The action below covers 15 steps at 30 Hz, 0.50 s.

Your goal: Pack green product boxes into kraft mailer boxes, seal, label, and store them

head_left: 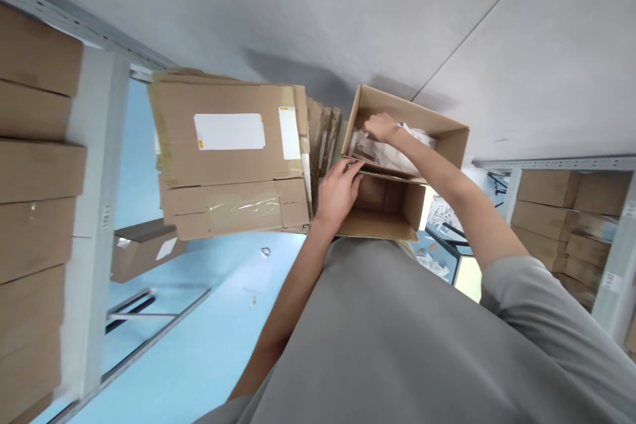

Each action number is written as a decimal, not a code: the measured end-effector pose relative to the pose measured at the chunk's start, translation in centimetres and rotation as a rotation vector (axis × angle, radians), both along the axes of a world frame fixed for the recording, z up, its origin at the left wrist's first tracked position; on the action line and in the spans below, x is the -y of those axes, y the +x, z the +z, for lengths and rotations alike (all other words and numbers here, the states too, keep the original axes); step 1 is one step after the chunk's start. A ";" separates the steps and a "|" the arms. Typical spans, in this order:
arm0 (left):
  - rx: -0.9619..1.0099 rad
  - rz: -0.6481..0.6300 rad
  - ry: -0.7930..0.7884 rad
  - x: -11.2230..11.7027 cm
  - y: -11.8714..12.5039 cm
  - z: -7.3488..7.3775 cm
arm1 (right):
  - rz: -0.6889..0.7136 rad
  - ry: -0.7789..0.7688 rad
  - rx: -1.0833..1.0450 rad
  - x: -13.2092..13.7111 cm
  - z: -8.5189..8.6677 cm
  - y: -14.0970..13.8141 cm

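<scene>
An open cardboard box point(405, 106) stands at centre right, with crumpled white and clear packing material point(397, 156) inside. My right hand point(381, 127) reaches into it with curled fingers, close to the packing at its left end; the fingertips are hidden. At the box's near left corner, my left hand point(338, 191) grips the rim between thumb and fingers. A second open cardboard box point(382, 218) lies nearer to me, against my body, and its visible inside shows bare cardboard.
Left of the boxes stand flattened cartons point(233, 165) with white labels and tape. Shelves with stacked boxes rise at far left point(34, 172) and far right point(566, 218). Another carton point(144, 250) sits lower left above the blue floor point(213, 344). A grey wall point(298, 6) lies beyond.
</scene>
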<state>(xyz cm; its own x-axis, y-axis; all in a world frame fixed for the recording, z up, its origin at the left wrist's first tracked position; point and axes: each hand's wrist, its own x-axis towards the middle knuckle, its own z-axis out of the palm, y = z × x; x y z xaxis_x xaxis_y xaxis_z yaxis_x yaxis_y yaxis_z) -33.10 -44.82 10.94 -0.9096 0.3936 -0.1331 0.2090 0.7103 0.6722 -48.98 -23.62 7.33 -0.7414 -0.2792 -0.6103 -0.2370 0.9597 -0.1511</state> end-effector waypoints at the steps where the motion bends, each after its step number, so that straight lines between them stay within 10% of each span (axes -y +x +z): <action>1: 0.002 -0.005 0.000 0.0 -0.1 0.0 | 0.036 0.016 -0.007 -0.5 1.8 0.7; 9: -0.010 -0.061 0.059 0.9 -0.5 -0.4 | -0.205 -0.057 -0.207 -2.3 16.0 15.6; 15: -0.039 -0.119 0.112 1.3 -0.8 -0.5 | -0.281 0.002 0.034 1.1 12.4 24.6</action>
<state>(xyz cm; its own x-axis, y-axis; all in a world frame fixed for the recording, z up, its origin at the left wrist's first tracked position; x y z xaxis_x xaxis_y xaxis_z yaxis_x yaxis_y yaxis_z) -33.88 -46.13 10.42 -0.8594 0.5090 -0.0479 0.3144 0.6001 0.7356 -24.41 -24.73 19.68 -0.7684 -0.0646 -0.6367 0.0433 0.9874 -0.1524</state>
